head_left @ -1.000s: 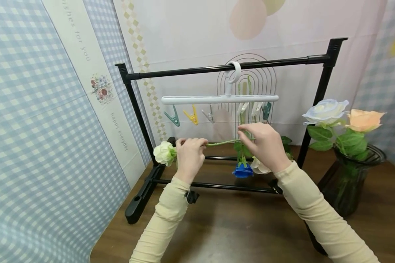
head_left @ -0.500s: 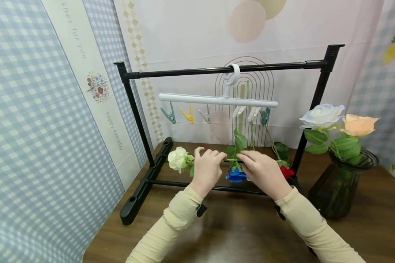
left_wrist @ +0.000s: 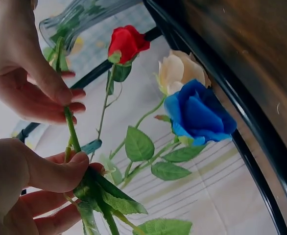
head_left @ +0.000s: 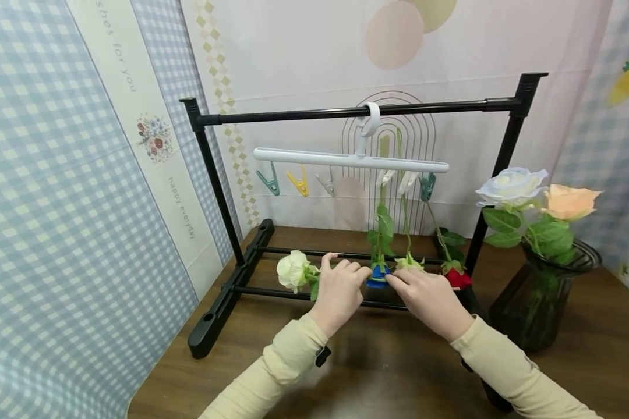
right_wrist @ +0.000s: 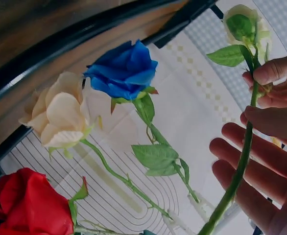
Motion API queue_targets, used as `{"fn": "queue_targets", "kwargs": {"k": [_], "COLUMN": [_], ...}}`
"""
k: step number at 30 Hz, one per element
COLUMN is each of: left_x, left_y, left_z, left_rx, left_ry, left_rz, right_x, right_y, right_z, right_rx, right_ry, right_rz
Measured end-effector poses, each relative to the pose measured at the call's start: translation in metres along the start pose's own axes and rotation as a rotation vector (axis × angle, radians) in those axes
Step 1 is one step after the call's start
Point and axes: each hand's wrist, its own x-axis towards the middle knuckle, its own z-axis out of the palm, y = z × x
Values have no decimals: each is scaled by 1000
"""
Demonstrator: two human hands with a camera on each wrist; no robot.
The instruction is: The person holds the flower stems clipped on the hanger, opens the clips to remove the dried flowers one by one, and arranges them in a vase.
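Observation:
A greenish-white rose (head_left: 293,272) lies sideways between both hands, its bloom to the left. My left hand (head_left: 340,291) pinches its stem (left_wrist: 72,129) by the leaves, just behind the bloom. Farther along the same stem, my right hand (head_left: 430,297) holds it between thumb and fingers. Behind the hands, a blue rose (left_wrist: 197,112), a cream rose (right_wrist: 60,110) and a red rose (head_left: 457,277) hang bloom-down from clips on a white hanger (head_left: 314,156). Its left side carries a green clip (head_left: 268,179), a yellow clip (head_left: 298,181) and a grey clip (head_left: 325,183), all without flowers.
The hanger hooks over the top bar of a black rack (head_left: 293,116) on the brown wooden table (head_left: 377,372). At the right, a dark glass vase (head_left: 529,308) holds a bluish-white rose (head_left: 511,185) and a peach rose (head_left: 571,201). Printed cloth covers the walls.
Both hands have come down with the greenish-white rose, and its bloom has shifted right. The hands are closer together on the stem. The hanging roses have swung slightly.

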Motion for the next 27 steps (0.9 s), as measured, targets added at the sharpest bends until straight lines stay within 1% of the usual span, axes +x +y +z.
{"fn": "queue_targets", "kwargs": {"k": [8, 12, 16, 21, 25, 27], "left_x": [-3, -1, 2, 8, 16, 20], "left_y": [10, 11, 14, 18, 21, 23], "left_z": [-1, -1, -3, -5, -7, -9], "left_rx": [-2, -1, -10, -58, -88, -105], "left_ry": [5, 24, 65, 118, 160, 202], "left_rz": [21, 24, 31, 20, 15, 31], "right_x": [-1, -2, -3, -3, 0, 2], "right_y": [-8, -10, -7, 0, 9, 15], "right_z": [2, 1, -1, -5, -13, -18], "right_rx": [-14, -33, -55, -88, -101, -107], "right_ry": [49, 59, 88, 155, 204, 229], "right_rz": [-3, 4, 9, 14, 27, 38]}}
